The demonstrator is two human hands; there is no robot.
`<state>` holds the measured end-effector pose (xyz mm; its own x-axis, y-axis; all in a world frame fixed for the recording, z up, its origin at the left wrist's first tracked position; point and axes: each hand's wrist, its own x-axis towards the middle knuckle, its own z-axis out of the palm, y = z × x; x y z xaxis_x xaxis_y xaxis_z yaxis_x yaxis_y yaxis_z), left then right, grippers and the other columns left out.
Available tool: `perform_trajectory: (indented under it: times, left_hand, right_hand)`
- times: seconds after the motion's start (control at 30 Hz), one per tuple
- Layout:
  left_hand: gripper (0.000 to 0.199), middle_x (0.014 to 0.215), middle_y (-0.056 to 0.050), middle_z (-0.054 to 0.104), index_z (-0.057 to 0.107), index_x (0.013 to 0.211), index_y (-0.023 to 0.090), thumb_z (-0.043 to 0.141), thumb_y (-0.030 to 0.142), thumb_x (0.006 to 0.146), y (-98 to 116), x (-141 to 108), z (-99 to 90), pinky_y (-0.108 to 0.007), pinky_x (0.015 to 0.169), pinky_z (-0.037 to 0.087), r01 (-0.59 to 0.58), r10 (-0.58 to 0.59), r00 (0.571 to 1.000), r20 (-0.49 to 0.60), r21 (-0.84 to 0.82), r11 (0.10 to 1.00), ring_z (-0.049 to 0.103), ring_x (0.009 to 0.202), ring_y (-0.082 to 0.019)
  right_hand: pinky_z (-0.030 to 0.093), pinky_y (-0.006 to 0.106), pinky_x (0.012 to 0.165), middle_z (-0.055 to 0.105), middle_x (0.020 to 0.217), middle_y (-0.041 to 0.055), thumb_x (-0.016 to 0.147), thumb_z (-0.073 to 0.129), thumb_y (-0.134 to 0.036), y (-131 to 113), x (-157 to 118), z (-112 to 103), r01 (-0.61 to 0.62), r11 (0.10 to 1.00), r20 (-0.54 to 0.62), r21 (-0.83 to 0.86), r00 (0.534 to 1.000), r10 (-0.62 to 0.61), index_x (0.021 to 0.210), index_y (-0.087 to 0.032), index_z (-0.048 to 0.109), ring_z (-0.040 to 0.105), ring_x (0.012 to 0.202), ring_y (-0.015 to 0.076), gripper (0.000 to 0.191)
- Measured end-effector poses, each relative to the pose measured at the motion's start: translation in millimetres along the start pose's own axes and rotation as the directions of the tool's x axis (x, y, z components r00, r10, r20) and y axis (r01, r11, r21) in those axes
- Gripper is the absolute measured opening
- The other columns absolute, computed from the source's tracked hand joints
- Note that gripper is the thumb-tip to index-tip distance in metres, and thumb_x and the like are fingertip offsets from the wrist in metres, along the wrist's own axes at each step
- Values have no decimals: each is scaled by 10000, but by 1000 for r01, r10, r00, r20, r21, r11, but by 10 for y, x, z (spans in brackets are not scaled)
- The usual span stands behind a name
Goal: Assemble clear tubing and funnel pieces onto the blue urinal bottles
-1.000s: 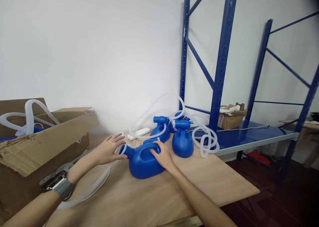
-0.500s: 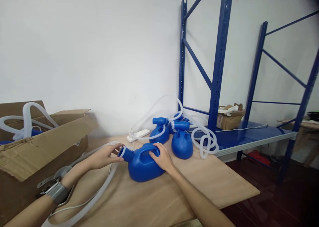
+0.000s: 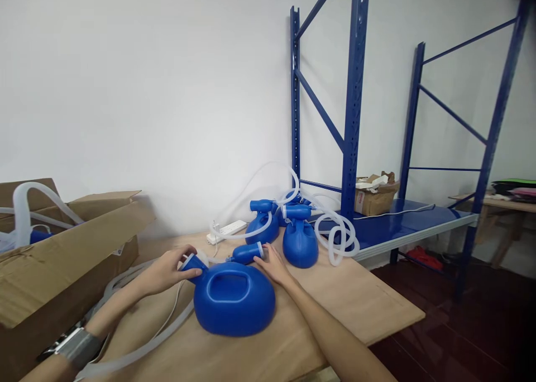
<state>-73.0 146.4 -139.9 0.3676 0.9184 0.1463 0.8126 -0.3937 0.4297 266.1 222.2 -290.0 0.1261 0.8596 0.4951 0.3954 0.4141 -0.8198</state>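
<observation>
A blue plastic urinal bottle (image 3: 234, 318) with a loop handle stands on the wooden table (image 3: 335, 315). My left hand (image 3: 173, 267) is closed around the rim of its slanted neck (image 3: 195, 267), fingers above and thumb below. Just behind the bottle lies a blue cylindrical connector (image 3: 245, 253) with a pale rim and a fitting at its left end. My right hand (image 3: 274, 264) pinches the connector at its pale-rimmed right end. A clear hose (image 3: 154, 340) runs along the table to the left of the bottle.
More blue bottles (image 3: 300, 245) with coiled clear hoses (image 3: 341, 237) stand behind, near a white power strip (image 3: 228, 231). An open cardboard box (image 3: 71, 253) with hoses and blue parts is at left. Blue racking (image 3: 354, 103) rises at right, with a small carton (image 3: 374, 197) on its shelf.
The bottle has come nearer and turned so its handle side faces me. My right hand has left the handle and now grips the connector behind it. My left hand stays on the neck.
</observation>
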Motion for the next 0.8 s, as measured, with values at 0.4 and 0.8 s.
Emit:
perform_trajectory:
  times: [0.4, 0.8]
  left_hand:
    - [490, 1267, -133, 679, 615, 1171, 209, 543, 591, 874, 331, 38, 190, -412, 927, 495, -69, 90, 993, -74, 244, 967, 648, 1127, -337]
    - [760, 1569, -153, 456, 303, 1558, 231, 615, 505, 921, 797, 612, 560, -454, 1144, 393, -411, 431, 897, -100, 171, 895, 477, 1410, -311]
  right_hand:
    - [607, 397, 738, 712, 1000, 112, 749, 748, -528, -280, 98, -83, -64, 958, 70, 278, 996, 47, 1091, -169, 661, 722, 861, 263, 504]
    - [600, 379, 844, 674, 1318, 116, 796, 759, -492, -1080, -40, -151, 136, 895, 53, 426, 983, -175, 1225, -219, 707, 633, 1193, 314, 512]
